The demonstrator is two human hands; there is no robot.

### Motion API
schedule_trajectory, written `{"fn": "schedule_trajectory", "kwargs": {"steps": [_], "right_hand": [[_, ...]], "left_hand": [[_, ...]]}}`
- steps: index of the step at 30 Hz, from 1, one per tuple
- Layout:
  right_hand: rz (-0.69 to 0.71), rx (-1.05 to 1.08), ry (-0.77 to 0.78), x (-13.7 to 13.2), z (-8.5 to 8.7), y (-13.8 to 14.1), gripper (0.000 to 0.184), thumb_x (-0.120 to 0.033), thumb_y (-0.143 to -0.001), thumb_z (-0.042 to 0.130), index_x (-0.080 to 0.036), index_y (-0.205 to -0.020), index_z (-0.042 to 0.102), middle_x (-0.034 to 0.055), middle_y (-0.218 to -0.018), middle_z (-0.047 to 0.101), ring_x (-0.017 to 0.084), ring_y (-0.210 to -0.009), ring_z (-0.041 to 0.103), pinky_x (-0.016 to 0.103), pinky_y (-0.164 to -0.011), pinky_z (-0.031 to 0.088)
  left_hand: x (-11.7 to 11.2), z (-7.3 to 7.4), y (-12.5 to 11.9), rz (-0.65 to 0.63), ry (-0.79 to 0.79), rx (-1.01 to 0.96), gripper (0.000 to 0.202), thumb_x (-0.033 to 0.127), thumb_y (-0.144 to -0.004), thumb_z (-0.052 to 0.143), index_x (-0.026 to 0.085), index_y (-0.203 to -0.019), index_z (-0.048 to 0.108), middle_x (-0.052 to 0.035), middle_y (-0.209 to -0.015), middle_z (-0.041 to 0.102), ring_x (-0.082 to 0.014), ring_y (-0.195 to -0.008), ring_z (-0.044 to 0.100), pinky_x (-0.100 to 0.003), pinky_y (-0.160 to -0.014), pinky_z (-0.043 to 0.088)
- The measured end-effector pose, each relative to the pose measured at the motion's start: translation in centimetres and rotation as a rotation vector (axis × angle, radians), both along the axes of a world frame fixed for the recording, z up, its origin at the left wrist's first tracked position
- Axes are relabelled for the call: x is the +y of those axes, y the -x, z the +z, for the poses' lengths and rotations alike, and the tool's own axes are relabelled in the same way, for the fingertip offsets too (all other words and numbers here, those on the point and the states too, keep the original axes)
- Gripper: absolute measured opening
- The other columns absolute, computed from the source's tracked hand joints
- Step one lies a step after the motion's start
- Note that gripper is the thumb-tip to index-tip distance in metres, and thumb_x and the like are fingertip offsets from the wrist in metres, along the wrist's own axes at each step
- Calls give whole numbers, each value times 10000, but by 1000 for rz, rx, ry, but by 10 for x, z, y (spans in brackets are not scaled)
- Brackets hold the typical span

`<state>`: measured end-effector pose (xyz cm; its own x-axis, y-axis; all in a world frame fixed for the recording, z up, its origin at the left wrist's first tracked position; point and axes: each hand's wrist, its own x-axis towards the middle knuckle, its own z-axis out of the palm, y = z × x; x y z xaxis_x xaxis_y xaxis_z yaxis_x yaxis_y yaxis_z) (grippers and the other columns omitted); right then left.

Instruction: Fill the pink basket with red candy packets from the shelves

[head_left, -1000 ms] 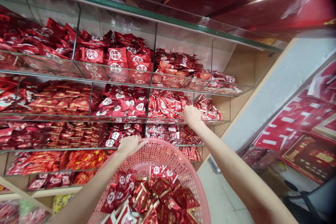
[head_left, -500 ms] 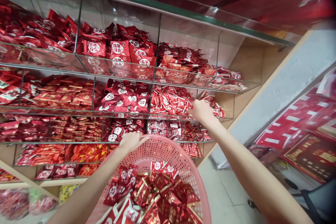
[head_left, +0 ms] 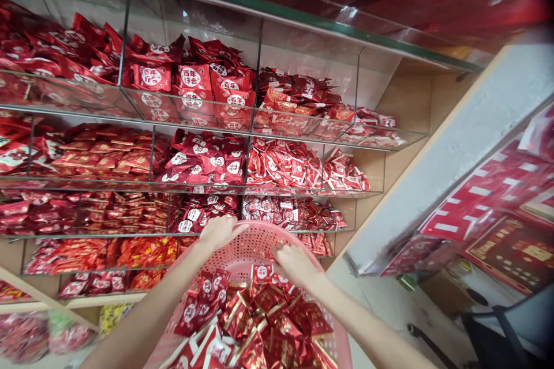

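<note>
A round pink plastic basket [head_left: 255,235] with perforated walls is below the shelves. My left hand [head_left: 220,233] is closed over its far rim on the left. My right hand [head_left: 296,265] is inside the basket at its right side, fingers curled down; whatever they hold, if anything, is hidden. Just below those fingers lie red and white wrapped packets [head_left: 265,273]. Shiny red and gold packets [head_left: 255,323] fill the basket's near part, with dark red packets [head_left: 203,300] bearing white round labels on the left.
Glass-fronted shelf bins [head_left: 203,187] ahead hold many red packets. A thick glass edge [head_left: 259,0] crosses above. On the right are a grey wall [head_left: 450,155], red printed packages [head_left: 515,248] and a dark chair-like object [head_left: 497,328]. Bagged goods [head_left: 26,334] sit at lower left.
My right hand has moved from the shelf bin of red and white packets down and left into the basket. My left hand stays on the rim.
</note>
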<state>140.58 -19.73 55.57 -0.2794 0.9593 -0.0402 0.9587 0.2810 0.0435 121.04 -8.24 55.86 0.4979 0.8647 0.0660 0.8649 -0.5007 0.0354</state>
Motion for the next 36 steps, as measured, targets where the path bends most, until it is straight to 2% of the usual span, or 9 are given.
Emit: {"fn": "schedule_trajectory", "kwargs": {"steps": [2, 5, 11, 15, 18, 25, 28, 31, 36], "right_hand": [[-7, -89, 12, -2, -27, 9, 207, -93, -782, 413, -119, -918, 567, 122, -866, 625, 202, -732, 607, 275, -576, 416], [24, -129, 35, -8, -47, 16, 226, -73, -788, 408, -124, -944, 564, 128, -897, 618, 198, -738, 609, 272, -564, 430], [19, -41, 94, -13, -42, 10, 262, -337, -833, 425, -151, -847, 609, 106, -874, 631, 232, -790, 607, 300, -640, 442], [-12, 81, 118, -6, -37, 3, 234, -281, -819, 456, -183, -1001, 564, 94, -1034, 588, 204, -851, 596, 275, -678, 425], [-33, 140, 178, -3, -38, 2, 345, -281, -768, 532, -210, -1106, 515, 85, -1059, 580, 212, -925, 572, 278, -720, 416], [-102, 119, 245, -9, -46, 11, 374, -296, -728, 574, -164, -1076, 541, 121, -1071, 565, 238, -963, 548, 313, -772, 408], [-47, 174, 177, -6, -26, 10, 334, -352, -750, 542, -173, -1031, 559, 105, -1048, 574, 226, -915, 569, 296, -734, 418], [8, 281, -69, 4, 21, 0, 291, -374, -839, 393, -203, -1013, 553, 66, -991, 598, 178, -865, 579, 263, -723, 411], [-311, 256, -517, 38, 107, -41, 288, -341, -869, 317, -190, -959, 545, 60, -868, 625, 157, -761, 586, 243, -662, 394]], "left_hand": [[1, -2, 1, -5, -8, 7, 735, 661, -757, 94, 155, -872, 614, -133, -801, 652, -256, -792, 606, -359, -712, 421], [1, -3, 2, -9, -23, 9, 744, 656, -759, 88, 141, -878, 612, -142, -796, 648, -268, -782, 605, -369, -700, 422], [-2, 2, 3, 7, -2, -18, 766, 660, -754, 75, 129, -887, 611, -151, -815, 642, -270, -816, 597, -363, -714, 417], [-3, 5, 2, 16, 1, -25, 769, 665, -750, 70, 135, -880, 612, -144, -811, 644, -260, -811, 600, -354, -715, 417], [-3, 4, 1, 3, -13, -25, 779, 676, -742, 69, 136, -867, 616, -136, -785, 645, -262, -786, 604, -353, -694, 423], [-2, 2, 0, 24, -31, -34, 781, 689, -732, 76, 137, -835, 619, -129, -763, 646, -252, -777, 609, -341, -693, 429], [1, 4, 1, 13, -27, -43, 784, 687, -733, 63, 142, -809, 621, -130, -767, 649, -247, -780, 610, -334, -688, 430], [4, 4, 4, -2, -30, -40, 772, 668, -748, 58, 146, -821, 622, -133, -769, 651, -242, -781, 611, -331, -688, 431], [6, 1, 8, 6, -16, -26, 749, 645, -766, 78, 139, -862, 622, -151, -783, 652, -254, -788, 609, -354, -705, 425]]}}
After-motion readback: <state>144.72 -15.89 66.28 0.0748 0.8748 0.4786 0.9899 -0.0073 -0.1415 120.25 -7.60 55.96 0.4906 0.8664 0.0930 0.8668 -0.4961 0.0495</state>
